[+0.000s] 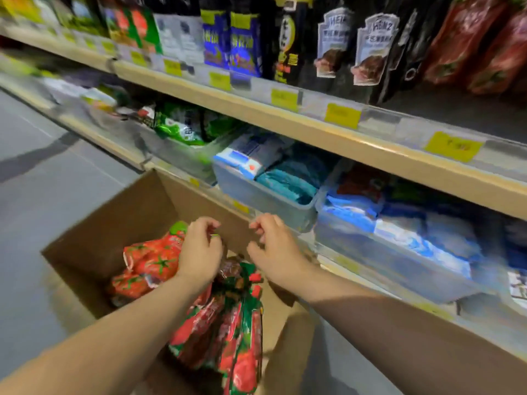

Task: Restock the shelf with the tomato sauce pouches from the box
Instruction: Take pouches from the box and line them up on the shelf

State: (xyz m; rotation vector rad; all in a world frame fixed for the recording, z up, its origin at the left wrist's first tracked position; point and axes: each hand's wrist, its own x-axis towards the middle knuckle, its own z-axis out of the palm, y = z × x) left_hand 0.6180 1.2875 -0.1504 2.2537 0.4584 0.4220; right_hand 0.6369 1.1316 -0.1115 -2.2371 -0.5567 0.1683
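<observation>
An open cardboard box (119, 223) stands on the floor against the shelf unit, holding several red and green tomato sauce pouches (151, 263). My left hand (199, 252) hovers over the pouches with curled fingers, touching or just above them; I cannot tell whether it grips one. My right hand (273, 246) is over the box's far edge, fingers apart and holding nothing. More red tomato pouches (473, 47) stand on the upper shelf at the far right.
The upper shelf (285, 121) carries dark sauce pouches (370, 49), blue packs (245, 44) and yellow price tags. The lower shelf holds clear plastic bins (265, 195) of blue and green packets. Grey floor (42, 181) stretches to the left.
</observation>
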